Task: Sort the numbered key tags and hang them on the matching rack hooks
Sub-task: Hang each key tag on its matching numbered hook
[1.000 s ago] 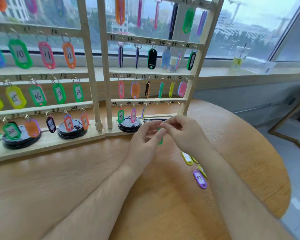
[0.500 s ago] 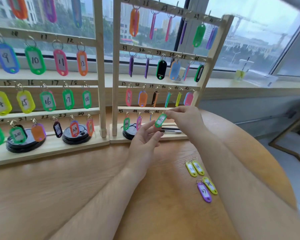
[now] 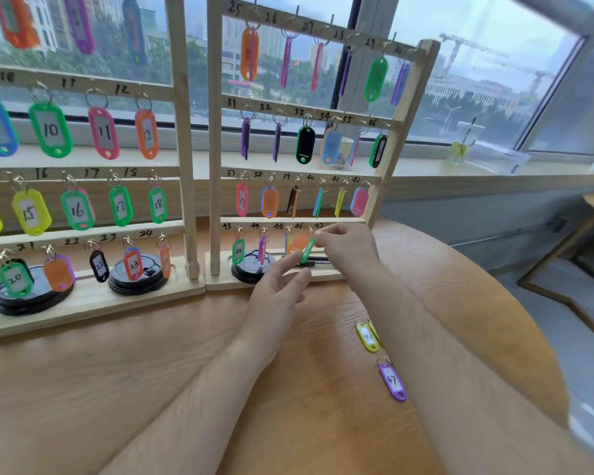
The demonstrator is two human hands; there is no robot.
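A round light-wood table (image 3: 151, 371) carries a pale wooden rack with numbered hook rails (image 3: 214, 166). The right hand (image 3: 348, 246) is at the rack's bottom rail, fingertips pinched on the ring end of a small green plastic key tag (image 3: 307, 250). The left hand (image 3: 278, 289) hovers just below, fingers relaxed and holding nothing, tips near the tag's lower end. The tag's long axis slopes down and leftward from the pinch, just beside an orange tag (image 3: 297, 243). Its ring end sits close under the small metal hooks marked 46 and 47 (image 3: 311, 229); which one it meets I cannot tell. The right hand is nearer the hooks.
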